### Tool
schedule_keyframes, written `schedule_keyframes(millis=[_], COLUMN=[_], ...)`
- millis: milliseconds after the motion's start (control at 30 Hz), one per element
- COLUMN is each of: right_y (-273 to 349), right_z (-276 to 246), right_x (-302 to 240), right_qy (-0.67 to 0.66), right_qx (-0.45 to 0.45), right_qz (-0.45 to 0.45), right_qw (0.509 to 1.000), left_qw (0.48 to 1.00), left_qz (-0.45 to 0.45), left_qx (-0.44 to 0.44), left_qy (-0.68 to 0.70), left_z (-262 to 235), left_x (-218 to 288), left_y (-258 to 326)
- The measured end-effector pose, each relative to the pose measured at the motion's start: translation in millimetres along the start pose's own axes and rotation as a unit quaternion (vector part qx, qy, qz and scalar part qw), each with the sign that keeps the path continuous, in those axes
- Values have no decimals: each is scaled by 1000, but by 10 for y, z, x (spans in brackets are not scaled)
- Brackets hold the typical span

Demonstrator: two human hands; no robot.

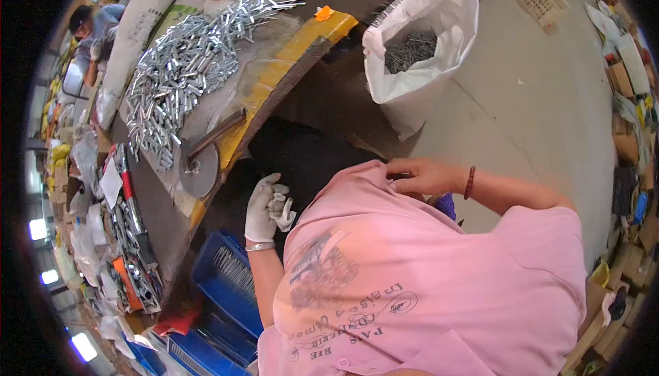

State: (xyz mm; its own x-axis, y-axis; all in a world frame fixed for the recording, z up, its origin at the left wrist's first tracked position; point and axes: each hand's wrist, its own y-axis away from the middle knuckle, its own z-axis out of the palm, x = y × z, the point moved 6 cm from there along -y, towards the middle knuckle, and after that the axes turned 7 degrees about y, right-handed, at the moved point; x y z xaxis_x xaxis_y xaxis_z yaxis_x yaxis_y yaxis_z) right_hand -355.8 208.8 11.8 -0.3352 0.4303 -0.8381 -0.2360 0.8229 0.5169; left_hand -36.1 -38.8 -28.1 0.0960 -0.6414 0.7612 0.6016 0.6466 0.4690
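My left hand wears a white glove with a metal bangle at the wrist. Its fingers curl round a crumpled white cloth piece, which looks like a second glove. My right hand is bare, with a red bead bracelet on the wrist. Its fingers are closed at the hem of the pink shirt I wear. Dark cloth lies beyond the hem. On the workbench a heap of shiny metal tubes and pins spreads out, with a round metal disc and bar at its near edge.
An open white sack with dark nail-like pieces stands right of the bench. The bench has a yellow edge. Blue bins sit below my left arm. Tools crowd the left side. Another person sits at the far left.
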Motion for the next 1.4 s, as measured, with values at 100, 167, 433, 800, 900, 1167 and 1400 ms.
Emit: schedule_keyframes(millis=[100,167,433,800,900,1167,1400], right_y=[43,68,-41,-1082,-1218,-1301,-1245], right_z=[118,74,254,562,782,1151,1163], right_x=[123,171,-243,-1723,-1907,-2094,-2057], right_qy=[-110,-176,-51,-42,-24,-1,-7], right_qx=[3,-44,136,-11,-48,-106,-106], right_qz=[62,39,-144,-144,-145,-140,-121], right_qw=[992,983,979,989,988,985,987], left_qw=[999,1000,998,999,998,994,998], left_qz=[-23,-15,46,14,49,96,65], left_qx=[-2,18,-2,17,16,13,15], left_qy=[28,18,-53,35,-22,-45,-6], left_z=[78,41,-50,198,222,234,264], left_x=[-106,3,-110,-359,-313,-308,-252], left_y=[88,52,116,-157,-178,-179,-124])
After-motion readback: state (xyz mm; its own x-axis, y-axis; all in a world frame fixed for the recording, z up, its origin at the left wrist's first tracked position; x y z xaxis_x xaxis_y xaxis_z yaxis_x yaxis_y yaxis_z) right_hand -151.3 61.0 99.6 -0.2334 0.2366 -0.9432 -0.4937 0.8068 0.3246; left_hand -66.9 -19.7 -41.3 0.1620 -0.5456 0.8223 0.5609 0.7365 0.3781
